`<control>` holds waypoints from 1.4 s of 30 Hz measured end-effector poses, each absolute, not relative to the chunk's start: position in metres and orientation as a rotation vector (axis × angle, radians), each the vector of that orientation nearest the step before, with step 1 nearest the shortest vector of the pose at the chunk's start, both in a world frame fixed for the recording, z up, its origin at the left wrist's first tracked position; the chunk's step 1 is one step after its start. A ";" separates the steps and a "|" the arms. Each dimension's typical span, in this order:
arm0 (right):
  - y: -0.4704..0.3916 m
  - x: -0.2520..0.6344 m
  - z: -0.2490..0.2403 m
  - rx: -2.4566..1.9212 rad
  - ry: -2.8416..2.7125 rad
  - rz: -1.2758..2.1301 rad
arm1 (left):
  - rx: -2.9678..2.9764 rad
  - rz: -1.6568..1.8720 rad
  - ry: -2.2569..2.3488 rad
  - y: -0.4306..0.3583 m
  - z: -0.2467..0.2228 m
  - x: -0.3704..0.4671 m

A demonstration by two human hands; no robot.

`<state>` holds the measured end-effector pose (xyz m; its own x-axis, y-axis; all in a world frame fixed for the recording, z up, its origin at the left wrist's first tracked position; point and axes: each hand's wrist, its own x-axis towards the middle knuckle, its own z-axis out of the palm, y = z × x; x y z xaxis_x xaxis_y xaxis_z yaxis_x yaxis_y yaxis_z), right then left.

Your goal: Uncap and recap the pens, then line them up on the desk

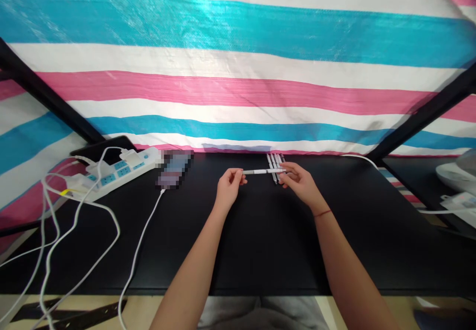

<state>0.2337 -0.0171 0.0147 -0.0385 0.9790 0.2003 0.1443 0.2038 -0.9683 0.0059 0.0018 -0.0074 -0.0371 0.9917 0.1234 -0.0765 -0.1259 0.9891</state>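
Note:
A slim white pen (260,171) is held level, crosswise in front of me, above the black table. My left hand (229,185) pinches its greyish left end between thumb and fingers. At the other end, my right hand (299,184), with a thin red string around the wrist, has its thumb and fingers closed around the pen's tip. Just behind the held pen, several white pens (275,160) lie side by side on the table, partly covered by it and by my right fingers.
The black table (275,241) spans the view. At left stand a white power strip (122,174) with plugs and looping white cables, and a phone (174,169), blurred out, on a charging cable (143,236). Behind hangs a striped tarp (238,92) between black frame bars.

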 end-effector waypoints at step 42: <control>-0.026 0.209 0.022 -1.031 -1.214 1.219 | 1.418 0.738 0.796 -0.030 -0.005 0.034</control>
